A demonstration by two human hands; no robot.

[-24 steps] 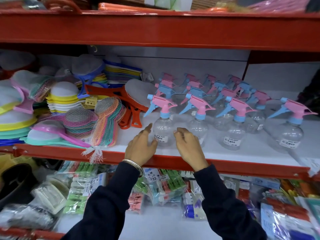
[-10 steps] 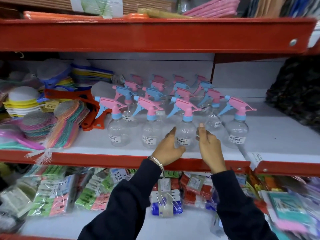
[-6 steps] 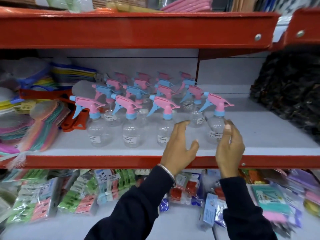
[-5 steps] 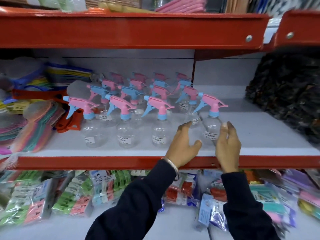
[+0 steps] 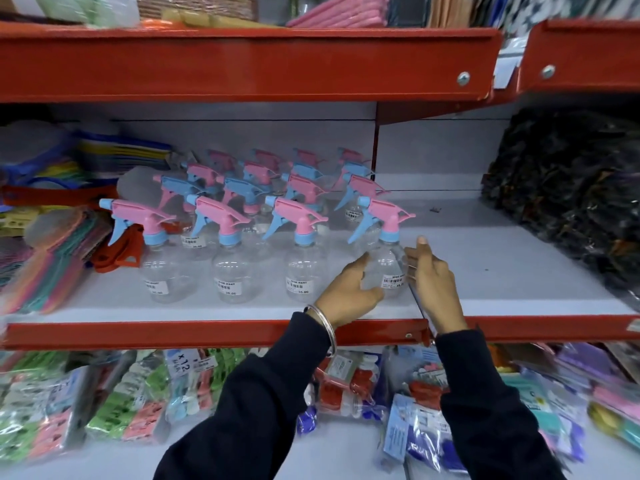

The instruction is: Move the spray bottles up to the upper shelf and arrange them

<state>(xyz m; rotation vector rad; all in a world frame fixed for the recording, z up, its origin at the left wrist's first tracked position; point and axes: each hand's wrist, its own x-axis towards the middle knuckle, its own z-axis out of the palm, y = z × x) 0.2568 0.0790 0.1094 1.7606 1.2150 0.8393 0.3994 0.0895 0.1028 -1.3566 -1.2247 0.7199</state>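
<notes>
Several clear spray bottles with pink and blue trigger heads stand in rows on the white middle shelf (image 5: 207,311). The rightmost front bottle (image 5: 388,265) stands upright near the shelf's red front edge. My left hand (image 5: 346,292) cups its left side with the thumb in front of its base. My right hand (image 5: 433,282) presses flat against its right side, so the bottle sits between both palms. Three more front-row bottles (image 5: 301,268) stand to its left, evenly spaced. The red upper shelf beam (image 5: 242,64) runs overhead.
A dark bundle of goods (image 5: 571,188) fills the shelf's right end. Colourful mesh scrubbers and an orange tool (image 5: 117,251) lie left of the bottles. Packets of clips (image 5: 138,393) crowd the shelf below. Folded cloths and mats (image 5: 339,12) sit on the upper shelf.
Both hands have moved rightward along the front row, bottle by bottle, and now close around the rightmost one. That bottle stands nearer its neighbours than before. The view has shifted right.
</notes>
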